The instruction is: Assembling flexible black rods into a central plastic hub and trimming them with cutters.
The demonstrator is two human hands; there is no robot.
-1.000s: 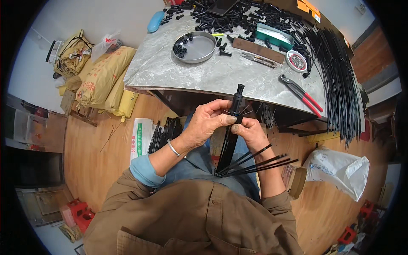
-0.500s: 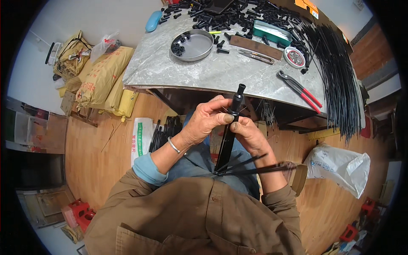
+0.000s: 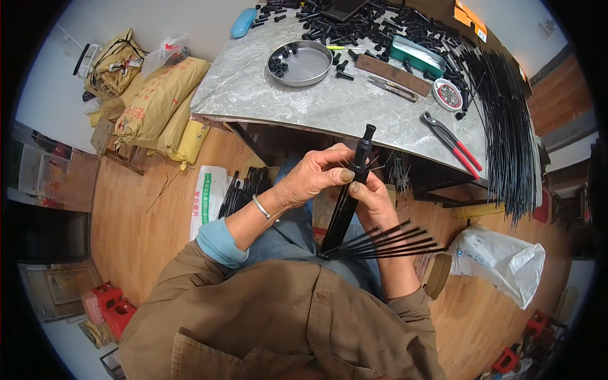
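A black umbrella-like frame (image 3: 340,221) stands tilted between my knees. It has a stepped plastic cylinder (image 3: 363,149) at its upper end. My left hand (image 3: 320,172) pinches it just below the cylinder, thumb in front and fingers behind. Close under that, my right hand (image 3: 373,197) grips the same spot with its thumb pressed on the near side. Thin wires stick out at either side of the fingers. From the bottom of the frame several slim black rods (image 3: 399,242) fan out to the right, across my right forearm. The fingertips behind the frame are hidden.
On the marble-patterned table (image 3: 253,101) ahead lie a round metal pan (image 3: 310,63) with black pieces, red-handled pincers (image 3: 451,144), scissors (image 3: 394,88), a green box (image 3: 418,58) and long black rods (image 3: 506,133). Yellow sacks (image 3: 158,111) stand left, a white bag (image 3: 497,256) right.
The slim rods, bunched and blurred before, now spread in a wider fan to the right. Both hands keep their grip below the cylinder. The whole view has shifted slightly.
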